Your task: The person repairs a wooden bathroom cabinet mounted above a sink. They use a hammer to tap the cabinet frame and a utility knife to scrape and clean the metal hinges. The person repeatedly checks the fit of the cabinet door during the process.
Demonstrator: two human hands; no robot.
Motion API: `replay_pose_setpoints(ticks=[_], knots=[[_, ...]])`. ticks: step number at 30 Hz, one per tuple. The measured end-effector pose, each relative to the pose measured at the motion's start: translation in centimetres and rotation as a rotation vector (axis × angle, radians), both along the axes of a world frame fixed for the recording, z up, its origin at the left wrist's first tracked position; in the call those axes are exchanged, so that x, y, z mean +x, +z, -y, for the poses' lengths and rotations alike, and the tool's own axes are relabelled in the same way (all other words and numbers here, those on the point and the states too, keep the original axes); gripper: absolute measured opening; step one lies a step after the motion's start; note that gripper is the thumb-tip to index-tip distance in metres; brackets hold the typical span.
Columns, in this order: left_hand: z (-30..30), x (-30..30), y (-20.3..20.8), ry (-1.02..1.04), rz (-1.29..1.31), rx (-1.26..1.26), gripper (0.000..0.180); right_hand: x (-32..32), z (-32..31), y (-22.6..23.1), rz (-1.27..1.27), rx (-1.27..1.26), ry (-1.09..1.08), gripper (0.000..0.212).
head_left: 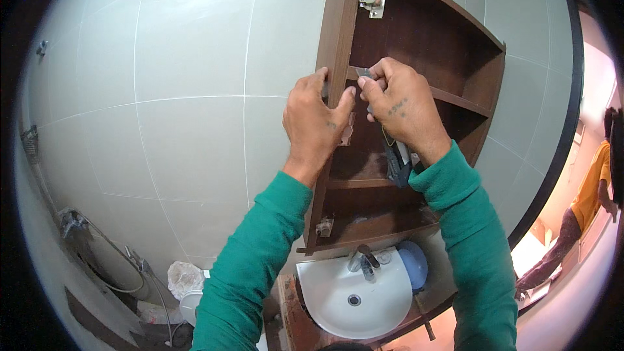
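Observation:
A brown wooden wall cabinet (338, 32) without a door hangs tilted in the view, with several shelves. My left hand (309, 114) is closed round its left side panel, fingers on the outside and thumb at the front edge. Just right of it, my right hand (400, 97) pinches a small thin greyish flat piece (364, 73) against the front of the upper shelf (448, 96). Its exact kind is unclear. Metal hinges (374, 1) sit at the panel's top and bottom, and another is partly hidden beside my left thumb. Behind my right wrist stands a dark packet (398, 164).
Below the cabinet is a white washbasin (325, 305) with a tap (367, 257) and a blue round basin (413, 265) beside it. A shower hose (97, 227) hangs at the lower left, near a white bucket (190, 305). Through the doorway at right, a person in yellow (588, 185) is visible.

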State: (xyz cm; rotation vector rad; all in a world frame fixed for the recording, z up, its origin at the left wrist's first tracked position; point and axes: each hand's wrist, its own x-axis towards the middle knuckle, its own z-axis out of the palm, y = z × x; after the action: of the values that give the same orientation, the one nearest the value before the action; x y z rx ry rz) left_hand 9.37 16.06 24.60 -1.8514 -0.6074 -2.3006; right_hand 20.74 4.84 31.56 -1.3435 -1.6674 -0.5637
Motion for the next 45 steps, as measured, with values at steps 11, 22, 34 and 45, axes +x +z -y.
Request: replay_pose_setpoints(ticks=[11, 22, 34, 45], knots=[[-1.2, 0.5, -1.2, -0.164, 0.093, 0.065, 0.043, -3.1, -1.2, -1.2, -0.069, 0.115, -0.113, 0.025], [-1.5, 0.3, -1.1, -0.233, 0.105, 0.088, 0.042, -3.8, -1.5, -2.3, -0.174, 0.189, -0.124, 0.025], [-2.3, 0.4, -1.3, -0.216, 0.111, 0.148, 0.044, -4.7, -1.7, -2.0, -0.096, 0.225, -0.216, 0.023], [-2.5, 0.7, -1.4, -0.198, 0.110, 0.147, 0.042, -5.7, -1.5, -2.3, -0.088, 0.249, -0.249, 0.022]])
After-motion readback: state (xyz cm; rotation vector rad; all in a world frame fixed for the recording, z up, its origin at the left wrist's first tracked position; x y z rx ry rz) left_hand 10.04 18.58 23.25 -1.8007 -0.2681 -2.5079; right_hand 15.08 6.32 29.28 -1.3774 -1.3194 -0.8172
